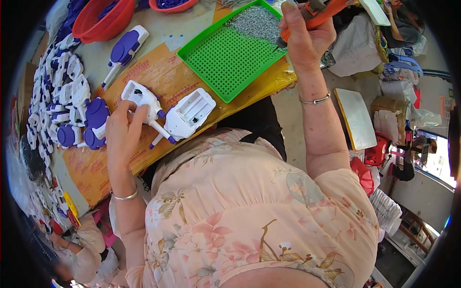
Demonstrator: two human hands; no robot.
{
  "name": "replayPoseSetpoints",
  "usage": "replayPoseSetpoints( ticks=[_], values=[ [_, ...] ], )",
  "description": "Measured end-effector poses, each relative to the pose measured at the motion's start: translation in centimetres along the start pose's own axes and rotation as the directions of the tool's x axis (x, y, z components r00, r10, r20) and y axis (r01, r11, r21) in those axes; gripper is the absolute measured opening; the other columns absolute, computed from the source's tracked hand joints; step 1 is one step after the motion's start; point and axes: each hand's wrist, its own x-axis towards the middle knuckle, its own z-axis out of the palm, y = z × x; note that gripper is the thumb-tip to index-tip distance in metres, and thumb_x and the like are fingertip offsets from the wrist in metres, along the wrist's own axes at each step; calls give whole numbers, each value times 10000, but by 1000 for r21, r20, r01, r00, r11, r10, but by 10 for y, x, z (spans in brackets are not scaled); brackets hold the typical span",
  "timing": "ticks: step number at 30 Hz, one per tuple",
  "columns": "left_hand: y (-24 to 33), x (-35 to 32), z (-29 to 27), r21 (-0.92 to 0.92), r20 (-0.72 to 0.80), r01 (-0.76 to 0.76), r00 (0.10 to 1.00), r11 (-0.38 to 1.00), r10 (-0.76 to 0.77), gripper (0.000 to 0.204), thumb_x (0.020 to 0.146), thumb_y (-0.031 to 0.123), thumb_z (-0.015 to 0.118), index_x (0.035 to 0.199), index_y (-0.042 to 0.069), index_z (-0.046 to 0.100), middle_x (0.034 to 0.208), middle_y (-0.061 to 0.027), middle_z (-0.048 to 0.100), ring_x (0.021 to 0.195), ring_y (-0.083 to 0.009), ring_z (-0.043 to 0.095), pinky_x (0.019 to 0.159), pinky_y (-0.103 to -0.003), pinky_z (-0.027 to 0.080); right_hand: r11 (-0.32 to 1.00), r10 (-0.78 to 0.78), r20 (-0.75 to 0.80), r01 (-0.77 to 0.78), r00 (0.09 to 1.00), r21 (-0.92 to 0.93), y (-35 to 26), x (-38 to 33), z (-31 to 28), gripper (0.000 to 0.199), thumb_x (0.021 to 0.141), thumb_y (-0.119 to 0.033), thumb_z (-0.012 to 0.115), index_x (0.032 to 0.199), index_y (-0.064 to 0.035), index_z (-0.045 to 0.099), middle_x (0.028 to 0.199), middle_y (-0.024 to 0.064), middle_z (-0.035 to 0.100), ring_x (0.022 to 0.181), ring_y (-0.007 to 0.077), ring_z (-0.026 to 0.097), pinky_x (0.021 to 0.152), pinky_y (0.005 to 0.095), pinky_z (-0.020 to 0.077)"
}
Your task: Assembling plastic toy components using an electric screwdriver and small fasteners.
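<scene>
My left hand [126, 126] rests on the table with thumb and fingers closed around a white plastic housing [144, 97], whose stem has a purple tip. Beside it, a second white housing [192, 113] lies with its hollow compartment facing up. Raised at the upper right, my right hand [309, 39] grips an orange electric screwdriver [324, 15]. The dark tip of the tool is at the right edge of a green perforated tray [225, 89], close to a heap of small silver screws [255, 23]. The screwdriver's upper end runs out of view.
A heap of white and purple housings [62, 98] covers the table's left side. One purple-and-white piece [126, 48] lies apart, near a red basin [103, 21]. Another red basin [173, 5] stands at the far edge. People work at lower left and upper right.
</scene>
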Motion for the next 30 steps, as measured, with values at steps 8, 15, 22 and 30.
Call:
replayPoseSetpoints(
  ticks=[8, 15, 22, 30],
  values=[
    [8, -19, -15, 25, 54, -161, 986, 987, 159, 302, 774, 109, 746, 1020, -49, 669, 927, -130, 568, 773, -242, 589, 676, -363, 465, 952, 178, -87, -194, 980, -236, -11, 0, 4, 212, 873, -18, 711, 864, -79, 508, 619, -36, 517, 475, 52, 479, 433, 214, 364],
    [-2, -9, -17, 72, 37, -297, 955, 952, 295, 271, 724, 46, 784, 946, -55, 665, 932, -124, 568, 812, -296, 603, 723, -376, 486, 960, 137, 16, -129, 990, -248, -16, 3, -2, 198, 866, -18, 710, 891, -69, 520, 631, -26, 525, 488, 57, 487, 444, 222, 367],
    [-18, -23, -14, -76, 15, -292, 956, 954, 293, 260, 698, 90, 819, 845, -51, 658, 886, -140, 589, 766, -309, 618, 662, -399, 490, 979, 166, 34, -161, 986, -123, -40, -2, 27, 204, 875, -45, 689, 1000, -30, 528, 791, 54, 606, 649, 113, 596, 595, 255, 488],
    [-5, -51, -15, 178, 14, -298, 954, 938, 300, 334, 627, 132, 832, 881, 23, 644, 910, -139, 595, 896, -343, 581, 760, -439, 459, 931, 162, 472, -293, 866, 218, -50, -40, 87, 413, 908, -281, 705, 1170, -21, 520, 866, 96, 567, 706, 205, 557, 612, 352, 482]
  ],
)
